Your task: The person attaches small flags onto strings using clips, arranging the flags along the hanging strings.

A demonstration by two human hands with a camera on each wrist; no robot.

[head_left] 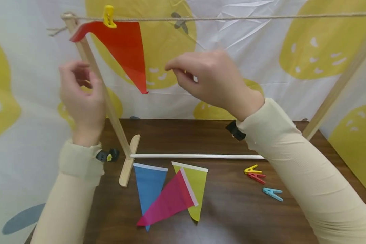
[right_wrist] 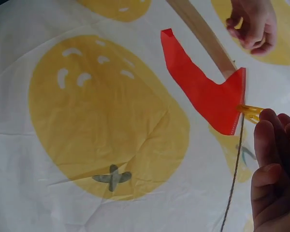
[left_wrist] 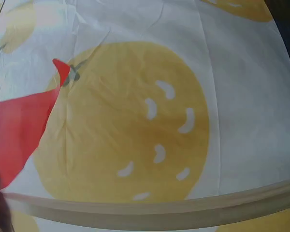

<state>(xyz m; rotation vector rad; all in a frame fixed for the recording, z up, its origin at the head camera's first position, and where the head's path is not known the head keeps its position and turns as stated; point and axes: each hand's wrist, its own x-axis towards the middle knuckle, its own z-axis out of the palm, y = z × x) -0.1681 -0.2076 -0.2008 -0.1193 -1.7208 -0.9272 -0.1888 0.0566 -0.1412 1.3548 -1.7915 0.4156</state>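
Observation:
A red pennant (head_left: 122,44) hangs from a twine line (head_left: 231,17), gripped at its top edge by a yellow clothespin (head_left: 108,17). Its left top corner droops by the wooden post. My left hand (head_left: 85,105) is raised in front of that post, left of the pennant, fingers loosely curled around nothing. On the pennant's other side, my right hand (head_left: 211,79) hovers below the line with fingers bent, also holding nothing. In the right wrist view, the fingertips appear close to the clothespin (right_wrist: 251,113), but the head view shows them well apart.
On the brown table (head_left: 228,217) lie blue (head_left: 149,186), pink (head_left: 170,200) and yellow-green (head_left: 199,189) pennants, overlapping. Yellow (head_left: 252,169), red (head_left: 257,176) and light blue (head_left: 272,193) clothespins are to the right. A white rod (head_left: 198,156) runs between the left post (head_left: 105,95) and right post (head_left: 341,78).

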